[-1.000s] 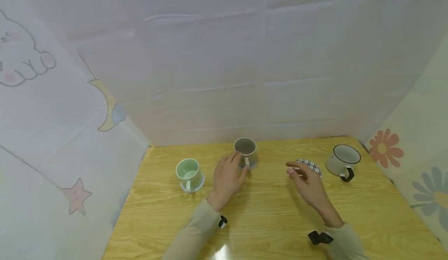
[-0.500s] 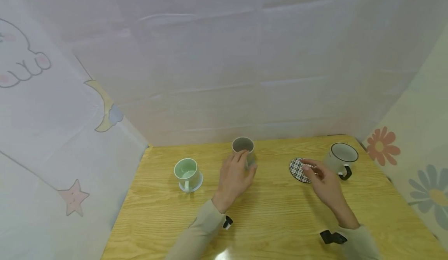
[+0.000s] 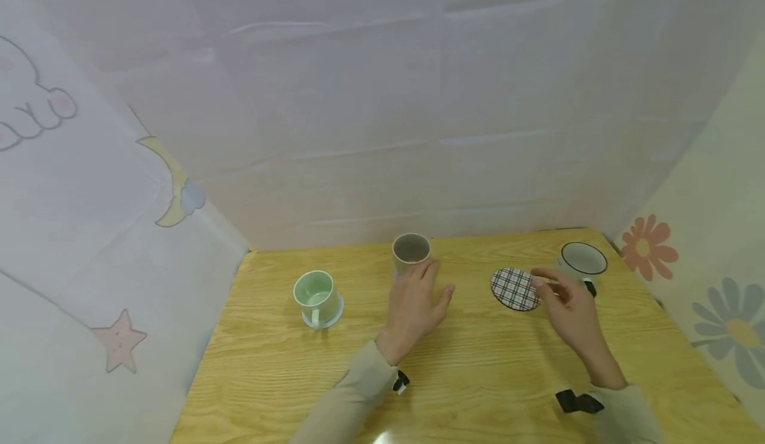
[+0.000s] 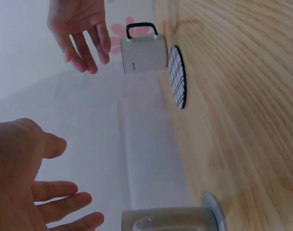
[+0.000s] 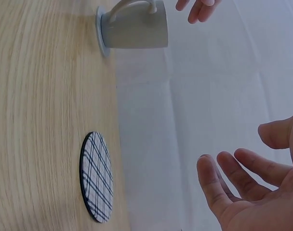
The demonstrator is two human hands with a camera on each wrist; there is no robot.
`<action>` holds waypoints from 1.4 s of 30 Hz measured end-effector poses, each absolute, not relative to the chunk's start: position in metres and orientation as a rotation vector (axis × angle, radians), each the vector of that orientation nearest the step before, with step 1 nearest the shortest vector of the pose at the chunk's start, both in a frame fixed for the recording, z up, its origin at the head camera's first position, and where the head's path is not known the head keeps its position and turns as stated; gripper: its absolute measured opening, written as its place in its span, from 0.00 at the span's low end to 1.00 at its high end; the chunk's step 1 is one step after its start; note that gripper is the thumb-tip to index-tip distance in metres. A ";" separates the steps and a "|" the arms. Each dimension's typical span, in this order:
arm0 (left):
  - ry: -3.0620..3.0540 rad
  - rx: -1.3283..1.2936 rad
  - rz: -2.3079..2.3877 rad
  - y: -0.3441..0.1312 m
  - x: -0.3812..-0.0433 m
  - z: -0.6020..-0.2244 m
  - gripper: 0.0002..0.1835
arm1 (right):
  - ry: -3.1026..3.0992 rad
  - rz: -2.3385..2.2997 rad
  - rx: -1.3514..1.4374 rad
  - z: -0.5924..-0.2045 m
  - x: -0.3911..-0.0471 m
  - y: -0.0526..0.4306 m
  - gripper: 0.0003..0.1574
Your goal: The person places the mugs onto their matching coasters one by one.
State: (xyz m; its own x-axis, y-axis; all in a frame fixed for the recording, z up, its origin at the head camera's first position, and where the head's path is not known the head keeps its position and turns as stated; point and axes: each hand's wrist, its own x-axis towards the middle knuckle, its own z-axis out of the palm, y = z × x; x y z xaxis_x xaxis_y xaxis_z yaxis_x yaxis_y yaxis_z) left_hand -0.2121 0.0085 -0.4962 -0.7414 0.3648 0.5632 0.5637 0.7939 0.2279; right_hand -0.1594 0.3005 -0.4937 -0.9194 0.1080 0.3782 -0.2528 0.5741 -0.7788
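Observation:
My left hand [image 3: 415, 304], fingers loose and spread, hovers in front of the grey mug [image 3: 411, 250] and holds nothing. In the left wrist view, a gap separates its fingers from that mug [image 4: 173, 220]. The mug stands upright on a pale coaster [image 5: 101, 31]. My right hand [image 3: 570, 311] hangs above the table, thumb and fingers relaxed and apart with nothing between them. Nearest to it are a round plaid coaster [image 3: 512, 289], lying flat and bare, and a white mug [image 3: 584, 259] with a dark rim and black handle, partly hidden behind the hand.
On the left a pale green mug [image 3: 315, 295] stands on a light coaster [image 3: 336, 311]. The wooden table [image 3: 478, 377] ends at a pale back sheet [image 3: 358, 132]. Printed sheets hang along both sides.
Both hands have shifted right. The right hand has moved off the plaid coaster toward the white mug, showing more of the coaster. The mugs stay put on the table while the view shifts slightly.

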 end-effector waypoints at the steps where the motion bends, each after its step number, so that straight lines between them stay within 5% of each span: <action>1: -2.474 -0.698 -0.530 0.011 -0.212 -0.496 0.27 | -2.424 1.287 0.103 -0.493 -0.159 0.302 0.19; 42: -2.753 -0.806 -0.472 0.059 -0.205 -0.521 0.33 | -2.451 1.263 -0.249 -0.491 -0.141 0.376 0.30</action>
State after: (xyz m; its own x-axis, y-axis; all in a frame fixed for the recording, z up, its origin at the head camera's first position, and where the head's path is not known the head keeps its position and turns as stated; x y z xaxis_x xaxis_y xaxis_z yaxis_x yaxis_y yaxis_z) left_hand -0.2054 0.0590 -0.5208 -0.8209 0.4802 0.3091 0.5557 0.7964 0.2387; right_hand -0.1410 0.3756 -0.4906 -0.9155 0.3201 0.2437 -0.0127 0.5824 -0.8128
